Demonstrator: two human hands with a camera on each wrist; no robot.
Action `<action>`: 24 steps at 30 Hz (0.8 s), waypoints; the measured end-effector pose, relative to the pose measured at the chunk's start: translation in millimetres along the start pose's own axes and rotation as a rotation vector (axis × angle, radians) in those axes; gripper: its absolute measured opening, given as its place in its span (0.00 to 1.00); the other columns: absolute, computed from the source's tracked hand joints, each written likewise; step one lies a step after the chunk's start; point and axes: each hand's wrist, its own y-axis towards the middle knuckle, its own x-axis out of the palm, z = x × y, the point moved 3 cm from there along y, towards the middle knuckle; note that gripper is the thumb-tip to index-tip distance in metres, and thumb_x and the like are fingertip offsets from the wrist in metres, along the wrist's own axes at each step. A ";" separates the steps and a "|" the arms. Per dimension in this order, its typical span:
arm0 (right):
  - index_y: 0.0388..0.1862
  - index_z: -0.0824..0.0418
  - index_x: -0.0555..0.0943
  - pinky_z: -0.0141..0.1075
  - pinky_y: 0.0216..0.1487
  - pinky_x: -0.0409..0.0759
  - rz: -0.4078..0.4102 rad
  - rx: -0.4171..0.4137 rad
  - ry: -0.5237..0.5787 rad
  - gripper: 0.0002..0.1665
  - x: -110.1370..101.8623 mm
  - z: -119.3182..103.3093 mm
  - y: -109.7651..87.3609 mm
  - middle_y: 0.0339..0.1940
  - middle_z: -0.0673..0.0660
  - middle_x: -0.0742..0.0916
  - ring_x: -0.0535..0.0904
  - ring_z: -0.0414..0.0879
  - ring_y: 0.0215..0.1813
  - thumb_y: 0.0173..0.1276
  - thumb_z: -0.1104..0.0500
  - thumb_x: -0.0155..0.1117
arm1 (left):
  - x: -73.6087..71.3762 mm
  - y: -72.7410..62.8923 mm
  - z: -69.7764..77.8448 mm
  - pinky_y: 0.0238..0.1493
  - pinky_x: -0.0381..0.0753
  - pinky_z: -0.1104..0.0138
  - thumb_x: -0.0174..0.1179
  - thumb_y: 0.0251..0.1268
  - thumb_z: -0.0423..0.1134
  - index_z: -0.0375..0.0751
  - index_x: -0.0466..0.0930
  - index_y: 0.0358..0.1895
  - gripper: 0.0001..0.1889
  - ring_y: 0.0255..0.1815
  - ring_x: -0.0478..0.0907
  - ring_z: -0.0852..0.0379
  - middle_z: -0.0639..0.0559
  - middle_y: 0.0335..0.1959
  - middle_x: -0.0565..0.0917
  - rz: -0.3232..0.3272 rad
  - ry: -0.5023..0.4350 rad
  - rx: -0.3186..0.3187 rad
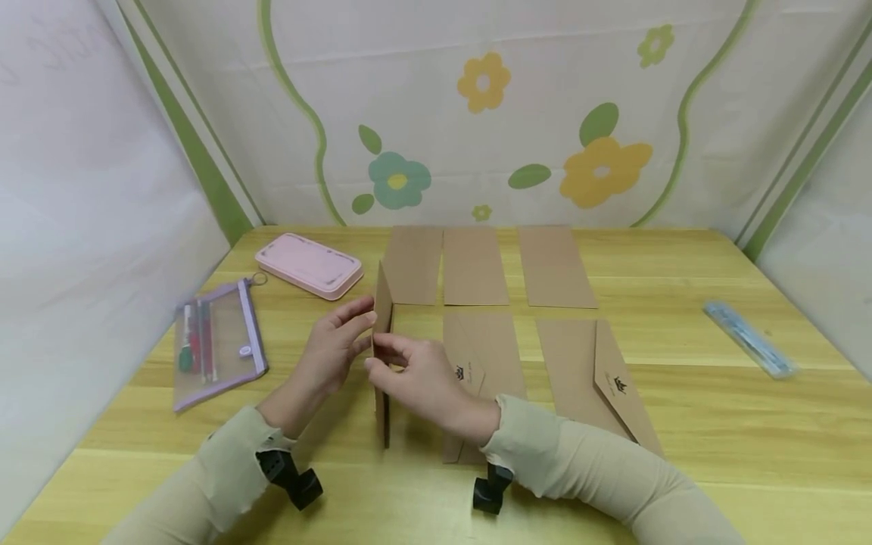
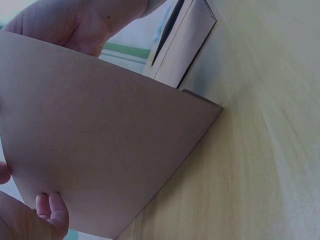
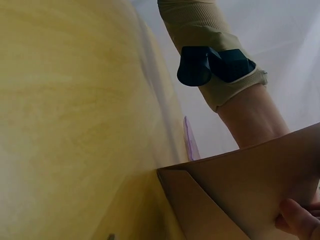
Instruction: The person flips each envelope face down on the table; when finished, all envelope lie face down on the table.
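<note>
While left fingers and right fingers are pinching the envelope upright between them, I'm guessing uneven pressure is risking creases or a slip toward the surface below.

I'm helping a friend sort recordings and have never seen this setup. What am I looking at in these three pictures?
There's no robot, just a person's left hand and right hand. The widest view comes from a camera worn on the head; the others come from black wrist cameras. The right hand holds a brown envelope upright on edge, and the left hand touches its other face. On the wooden table lie five flat brown pieces, a pink case, a see-through pouch and a slim blue packet.
</note>
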 end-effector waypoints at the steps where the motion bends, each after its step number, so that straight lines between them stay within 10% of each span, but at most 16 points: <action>1: 0.53 0.71 0.77 0.31 0.44 0.80 0.002 -0.011 -0.012 0.22 -0.6 -0.9 0.1 0.49 0.64 0.84 0.82 0.49 0.48 0.61 0.61 0.58 | 0.0 0.1 0.0 0.51 0.74 0.72 0.46 0.67 0.30 0.26 0.55 0.67 0.26 0.64 0.59 0.54 0.41 0.67 0.61 -0.006 -0.002 0.002; 16: 0.46 0.70 0.82 0.23 0.22 0.71 0.057 -0.067 -0.222 0.21 -22.5 -9.1 -2.2 0.22 0.52 0.84 0.72 0.34 0.21 0.51 0.69 0.56 | 12.1 6.3 -3.7 0.54 0.74 0.71 0.48 0.67 0.30 0.23 0.56 0.66 0.26 0.63 0.63 0.47 0.33 0.66 0.61 -0.053 0.016 -0.008; 24: 0.47 0.70 0.81 0.24 0.17 0.65 0.077 -0.013 -0.272 0.21 -44.7 -2.6 -1.9 0.18 0.50 0.82 0.66 0.33 0.16 0.52 0.71 0.55 | 15.9 10.3 -10.9 0.52 0.75 0.73 0.49 0.68 0.32 0.25 0.60 0.65 0.24 0.50 0.72 0.61 0.38 0.63 0.65 -0.055 0.014 -0.033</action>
